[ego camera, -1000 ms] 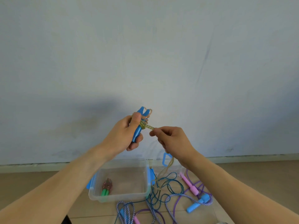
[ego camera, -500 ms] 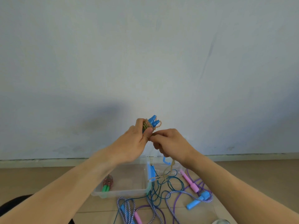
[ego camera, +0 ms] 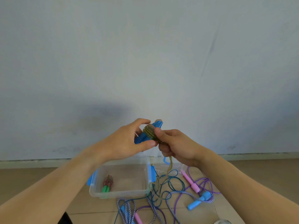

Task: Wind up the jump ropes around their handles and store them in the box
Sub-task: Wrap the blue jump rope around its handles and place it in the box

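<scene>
Blue handles (ego camera: 146, 135) now lower, tilted, in both hands.

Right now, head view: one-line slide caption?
Both hands wind yellow-green rope around blue handles above the clear box.

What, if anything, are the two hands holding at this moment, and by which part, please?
The left hand holds the blue handles at their lower end; the right hand pinches the yellow-green rope at the wound coil.
</scene>
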`<control>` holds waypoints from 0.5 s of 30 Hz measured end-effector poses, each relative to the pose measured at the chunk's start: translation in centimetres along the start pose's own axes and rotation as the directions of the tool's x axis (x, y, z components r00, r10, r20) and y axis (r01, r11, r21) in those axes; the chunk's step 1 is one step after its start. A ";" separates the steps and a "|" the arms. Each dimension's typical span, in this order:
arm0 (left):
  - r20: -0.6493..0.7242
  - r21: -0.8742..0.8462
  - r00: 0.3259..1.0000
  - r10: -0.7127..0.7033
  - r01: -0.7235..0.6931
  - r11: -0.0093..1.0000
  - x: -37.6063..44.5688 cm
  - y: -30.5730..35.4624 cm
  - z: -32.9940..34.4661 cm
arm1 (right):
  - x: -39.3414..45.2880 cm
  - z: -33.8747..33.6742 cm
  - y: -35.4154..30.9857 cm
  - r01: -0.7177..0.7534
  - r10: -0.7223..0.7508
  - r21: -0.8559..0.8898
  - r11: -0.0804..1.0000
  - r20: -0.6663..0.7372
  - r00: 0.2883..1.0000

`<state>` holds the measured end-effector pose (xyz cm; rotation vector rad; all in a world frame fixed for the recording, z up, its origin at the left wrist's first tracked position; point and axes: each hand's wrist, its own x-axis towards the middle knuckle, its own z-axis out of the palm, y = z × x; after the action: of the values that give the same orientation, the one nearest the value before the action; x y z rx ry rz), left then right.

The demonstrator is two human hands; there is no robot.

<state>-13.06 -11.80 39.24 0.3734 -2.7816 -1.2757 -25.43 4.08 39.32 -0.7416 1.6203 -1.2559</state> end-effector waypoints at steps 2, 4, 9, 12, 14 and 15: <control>-0.004 -0.158 0.999 -0.054 0.053 0.986 0.1 0.1 -1.0 | -0.1 -0.2 0.1 0.031 -0.034 0.031 0.999 0.117 0.993; 0.045 -0.310 0.996 -0.077 0.087 0.947 -0.1 0.6 -1.2 | -0.1 0.0 0.1 0.046 -0.054 0.045 0.998 0.195 0.979; 0.255 -0.663 0.963 -0.083 0.237 0.710 -0.5 1.8 0.1 | -0.3 0.3 0.2 0.043 -0.061 0.073 0.996 0.263 0.963; 0.243 -0.678 0.959 -0.146 0.276 0.681 -0.5 1.9 0.7 | -0.2 -0.1 0.1 0.022 -0.018 -0.028 0.999 0.141 0.990; 0.168 -0.656 0.961 -0.221 0.276 0.702 -0.4 1.9 1.0 | -0.2 0.0 -0.1 0.020 -0.019 -0.168 0.986 0.003 1.000; 0.121 -0.658 0.958 -0.261 0.274 0.701 -0.3 2.0 1.1 | -0.3 0.2 -0.1 0.028 -0.043 -0.241 0.970 -0.058 0.997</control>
<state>-13.30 -9.61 40.01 0.7151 -2.0908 -2.2274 -25.17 4.20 39.51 -0.8908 1.8398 -1.1291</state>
